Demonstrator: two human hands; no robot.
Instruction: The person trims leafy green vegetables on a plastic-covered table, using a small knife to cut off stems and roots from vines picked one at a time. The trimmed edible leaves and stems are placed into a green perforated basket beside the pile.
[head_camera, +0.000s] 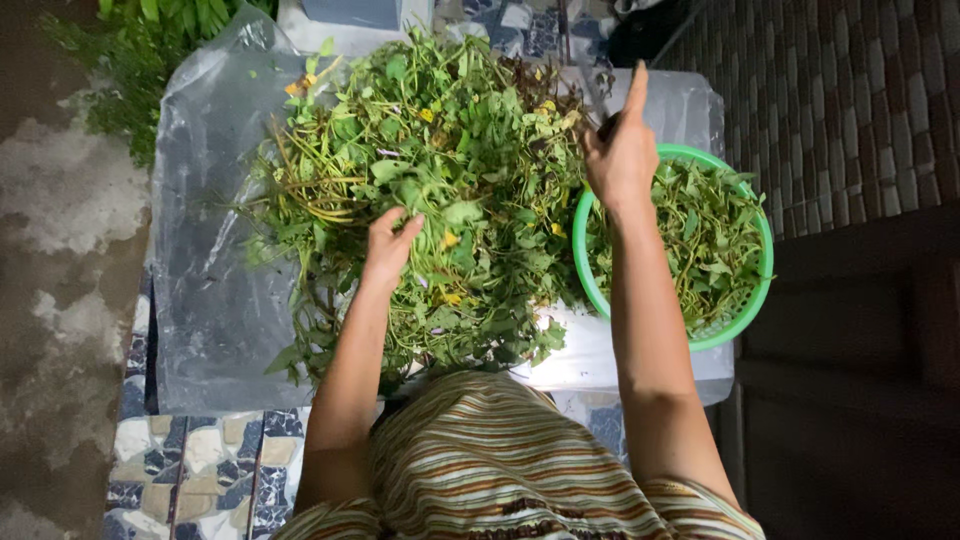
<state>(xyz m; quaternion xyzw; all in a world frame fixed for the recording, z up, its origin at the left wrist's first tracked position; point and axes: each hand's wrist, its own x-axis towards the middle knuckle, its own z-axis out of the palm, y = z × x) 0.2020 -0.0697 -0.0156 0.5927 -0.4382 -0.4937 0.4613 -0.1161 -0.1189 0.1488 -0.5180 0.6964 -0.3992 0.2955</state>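
Green basket at plastic sheet right edge part-filled with picked sprigs; big greens pile left unsorted. Left hand grips pile stems; right hand pinches thin stem, forefinger up.

**Greens, clear plastic and stripes**

I see a heap of green leafy stems flecked with yellow leaves, on a clear, greyish plastic sheet. The round plastic basket is bright green. My shirt shows brown, cream and olive stripes; the floor tiles are mottled blue-and-white.
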